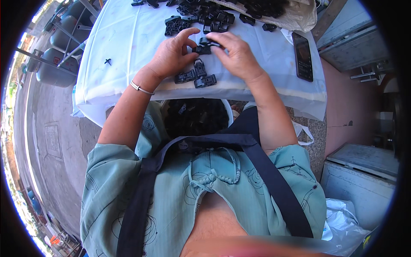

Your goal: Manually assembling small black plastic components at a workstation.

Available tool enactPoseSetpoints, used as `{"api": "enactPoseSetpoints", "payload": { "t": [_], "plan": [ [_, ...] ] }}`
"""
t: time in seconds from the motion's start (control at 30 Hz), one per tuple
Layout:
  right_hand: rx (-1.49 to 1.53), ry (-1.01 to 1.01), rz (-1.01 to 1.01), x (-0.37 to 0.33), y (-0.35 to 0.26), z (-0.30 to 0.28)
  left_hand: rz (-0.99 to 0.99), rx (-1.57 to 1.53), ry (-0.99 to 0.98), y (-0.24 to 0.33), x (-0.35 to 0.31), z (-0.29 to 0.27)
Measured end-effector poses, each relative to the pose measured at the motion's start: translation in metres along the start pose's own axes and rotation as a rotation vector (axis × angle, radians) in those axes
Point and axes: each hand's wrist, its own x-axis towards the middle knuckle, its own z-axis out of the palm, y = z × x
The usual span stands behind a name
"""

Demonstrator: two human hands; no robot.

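Observation:
My left hand (173, 55) has its thumb and a curled finger at the left end of a small black plastic toy-car part (201, 50), while its index finger sticks out above. From the other side, my right hand (240, 56) grips a second black plastic piece (208, 41) between fingers and thumb, just over the first. Part of both pieces is hidden by the fingers. Closer to me on the white-covered table lie three similar black toy-car parts, one upright (199, 67), one at the left (185, 77) and one at the right (205, 81).
A heap of black parts (205, 15) lies at the table's far side, beside a pale sack (295, 17). A phone (303, 57) rests at the right. Below the front edge stands a white-rimmed tub (230, 112) of dark parts. A tiny black piece (108, 62) lies left.

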Motion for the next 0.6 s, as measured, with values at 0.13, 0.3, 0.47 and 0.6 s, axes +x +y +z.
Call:
{"api": "enactPoseSetpoints", "payload": {
  "t": [0.13,0.3,0.47,0.6],
  "plan": [
    [-0.09,-0.075,-0.133,0.005,-0.002,0.013,-0.019,-0.019,0.016,-0.005,-0.003,0.001],
    [-0.128,-0.077,-0.104,-0.001,-0.007,0.012,0.016,-0.013,0.011,-0.007,-0.003,0.002],
    [-0.285,-0.057,-0.125,-0.009,-0.007,0.013,0.119,0.196,0.12,-0.014,-0.007,-0.009],
    [-0.104,-0.108,0.025,-0.006,-0.004,0.011,-0.011,0.589,0.42,-0.032,0.011,-0.012]
  ]
}}
